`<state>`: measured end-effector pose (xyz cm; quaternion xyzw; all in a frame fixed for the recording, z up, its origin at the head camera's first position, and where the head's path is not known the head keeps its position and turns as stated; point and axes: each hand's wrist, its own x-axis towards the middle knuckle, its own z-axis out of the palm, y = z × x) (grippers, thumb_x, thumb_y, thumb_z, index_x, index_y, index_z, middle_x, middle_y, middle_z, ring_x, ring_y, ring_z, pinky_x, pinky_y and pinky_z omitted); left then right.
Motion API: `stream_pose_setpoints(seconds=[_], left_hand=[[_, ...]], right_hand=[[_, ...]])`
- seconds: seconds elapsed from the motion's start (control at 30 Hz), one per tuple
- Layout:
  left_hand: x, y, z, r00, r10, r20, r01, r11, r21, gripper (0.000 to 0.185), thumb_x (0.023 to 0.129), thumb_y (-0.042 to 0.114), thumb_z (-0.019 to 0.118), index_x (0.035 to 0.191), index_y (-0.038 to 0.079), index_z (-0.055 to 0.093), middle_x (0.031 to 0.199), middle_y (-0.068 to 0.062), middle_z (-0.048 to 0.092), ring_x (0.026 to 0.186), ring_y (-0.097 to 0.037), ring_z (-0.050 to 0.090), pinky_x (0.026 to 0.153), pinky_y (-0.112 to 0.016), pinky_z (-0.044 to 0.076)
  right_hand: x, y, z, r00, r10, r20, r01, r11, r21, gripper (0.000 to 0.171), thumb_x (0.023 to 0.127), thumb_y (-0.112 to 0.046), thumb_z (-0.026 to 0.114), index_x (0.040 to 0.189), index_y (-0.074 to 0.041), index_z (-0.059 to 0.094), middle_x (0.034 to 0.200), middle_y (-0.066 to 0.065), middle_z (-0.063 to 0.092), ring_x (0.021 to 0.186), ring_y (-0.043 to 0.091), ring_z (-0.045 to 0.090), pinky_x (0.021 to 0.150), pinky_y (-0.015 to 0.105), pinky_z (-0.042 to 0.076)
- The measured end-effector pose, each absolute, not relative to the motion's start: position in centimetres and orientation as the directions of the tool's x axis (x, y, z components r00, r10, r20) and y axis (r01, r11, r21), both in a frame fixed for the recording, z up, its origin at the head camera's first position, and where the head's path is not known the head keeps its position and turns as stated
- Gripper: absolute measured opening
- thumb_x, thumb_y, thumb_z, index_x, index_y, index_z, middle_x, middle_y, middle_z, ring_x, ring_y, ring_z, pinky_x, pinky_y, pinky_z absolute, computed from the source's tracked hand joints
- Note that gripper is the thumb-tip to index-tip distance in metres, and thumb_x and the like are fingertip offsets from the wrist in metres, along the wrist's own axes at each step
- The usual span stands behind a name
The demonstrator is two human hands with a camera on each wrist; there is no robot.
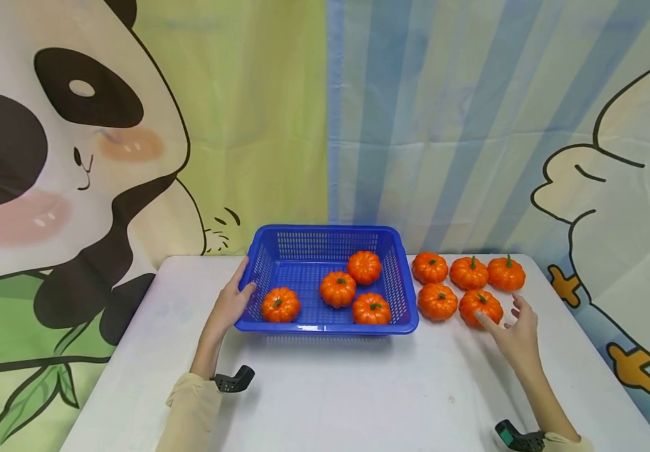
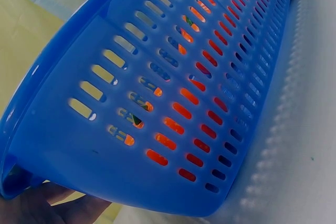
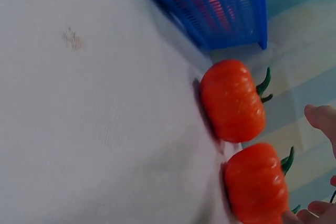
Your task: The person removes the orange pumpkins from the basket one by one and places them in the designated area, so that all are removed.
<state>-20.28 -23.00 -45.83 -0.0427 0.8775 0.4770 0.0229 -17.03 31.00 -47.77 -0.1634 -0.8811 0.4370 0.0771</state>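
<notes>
A person's left hand [image 1: 231,306] grips the left rim of a blue plastic basket [image 1: 325,328] holding four orange mini pumpkins [image 1: 338,289]. Right of the basket, the right hand [image 1: 518,336], thumb and fingers parted, holding nothing, hovers at the front-row pumpkin [image 1: 483,302] second from it; a skewed pinch could knock the neighbouring pumpkin [image 1: 438,302] basketward.

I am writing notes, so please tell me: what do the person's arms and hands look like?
The left hand and right hand are bare. The left sleeve and right sleeve are beige. The left wrist device and right wrist device are black and angular; the right one has a green patch.
</notes>
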Motion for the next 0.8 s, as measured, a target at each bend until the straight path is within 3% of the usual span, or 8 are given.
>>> stream_pose_setpoints(seconds=[0.47, 0.5, 0.6, 0.7, 0.8], left_hand=[[-20.4, -23.1, -45.8, -0.995, -0.052, -0.087, -0.102, 0.55, 0.829, 0.066, 0.101, 0.024, 0.04, 0.157, 0.029, 0.006, 0.161, -0.02, 0.019, 0.143, -0.047, 0.028, 0.114, -0.065, 0.023], [-20.4, -23.1, -45.8, -0.995, -0.051, -0.086, -0.1, 0.552, 0.828, 0.066, 0.101, 0.024, 0.04, 0.157, 0.029, 0.005, 0.161, -0.02, 0.019, 0.143, -0.047, 0.028, 0.114, -0.065, 0.023], [-20.4, -23.1, -45.8, -0.995, -0.051, -0.083, -0.098, 0.555, 0.826, 0.066, 0.102, 0.024, 0.04, 0.157, 0.029, 0.005, 0.161, -0.02, 0.019, 0.143, -0.047, 0.027, 0.114, -0.064, 0.023], [-20.4, -23.1, -45.8, -0.995, -0.052, -0.083, -0.098, 0.553, 0.828, 0.066, 0.102, 0.024, 0.04, 0.157, 0.029, 0.005, 0.161, -0.02, 0.019, 0.143, -0.047, 0.028, 0.114, -0.065, 0.024], [-20.4, -23.0, -45.8, -0.995, -0.052, -0.085, -0.1, 0.551, 0.829, 0.066, 0.102, 0.024, 0.04, 0.157, 0.029, 0.005, 0.161, -0.02, 0.019, 0.143, -0.047, 0.028, 0.114, -0.065, 0.024]], right_hand=[[-14.9, 28.0, -44.3, -0.973, 0.224, 0.061, 0.081, 0.575, -0.814, 0.091, 0.089, -0.037, 0.069, 0.154, -0.003, 0.014, 0.155, 0.026, 0.023, 0.135, 0.045, 0.032, 0.103, 0.063, 0.039], [-14.8, 27.8, -44.2, -0.975, 0.212, 0.072, 0.067, 0.584, -0.809, 0.091, 0.089, -0.036, 0.069, 0.154, -0.003, 0.015, 0.155, 0.026, 0.024, 0.135, 0.045, 0.032, 0.102, 0.059, 0.043], [-14.4, 27.2, -44.0, -0.979, 0.173, 0.106, 0.017, 0.592, -0.806, 0.088, 0.088, -0.032, 0.07, 0.153, -0.002, 0.018, 0.152, 0.025, 0.029, 0.132, 0.044, 0.035, 0.096, 0.029, 0.05], [-14.0, 26.4, -43.6, -0.984, 0.138, 0.117, -0.014, 0.586, -0.81, 0.087, 0.088, -0.03, 0.07, 0.152, -0.001, 0.018, 0.152, 0.025, 0.031, 0.13, 0.044, 0.038, 0.081, 0.003, 0.04], [-13.6, 25.6, -43.1, -0.988, 0.112, 0.106, -0.025, 0.562, -0.827, 0.086, 0.089, -0.03, 0.07, 0.153, -0.003, 0.019, 0.153, 0.025, 0.03, 0.129, 0.044, 0.039, 0.077, -0.002, 0.037]])
